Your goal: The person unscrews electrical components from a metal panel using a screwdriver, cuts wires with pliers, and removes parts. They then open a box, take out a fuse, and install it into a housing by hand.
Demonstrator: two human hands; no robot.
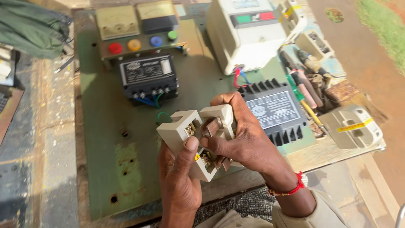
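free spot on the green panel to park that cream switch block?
Bare room: the lower-left of the green panel, below the black relay box and left of the left hand, marked only by small holes. Another patch lies between the relay box and the white casing. The right edge is crowded with screwdrivers and the finned black module.

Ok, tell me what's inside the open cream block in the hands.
Inside the cream block, brass screws and copper-coloured metal contacts show. The right hand and left hand cover the block's far side and lower part.
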